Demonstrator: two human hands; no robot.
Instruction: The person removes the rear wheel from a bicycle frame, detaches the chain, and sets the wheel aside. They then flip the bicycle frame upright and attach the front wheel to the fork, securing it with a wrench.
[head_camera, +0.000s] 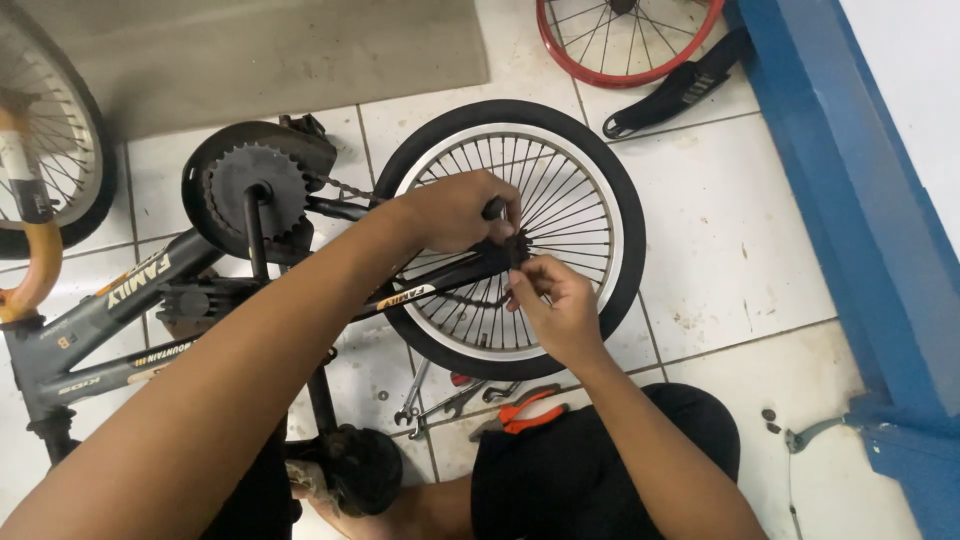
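Observation:
A small dark grey bicycle frame (120, 310) lies on its side on the white tiled floor. Its rear wheel (600, 190) has a black tyre and a silver rim. My left hand (450, 210) grips a dark tool handle at the wheel's hub (518, 250). My right hand (550, 300) pinches a small part at the hub axle, just below the left hand. The black chainring (255, 185) and crank sit left of the wheel, with the chain running toward the hub.
Wrenches (430, 400) and orange-handled pliers (530, 408) lie on the floor under the wheel. A red-rimmed wheel (640, 70) and a black saddle (670, 95) lie at the top. A blue wall base (850, 220) runs along the right. Another wheel (50, 150) is at the left.

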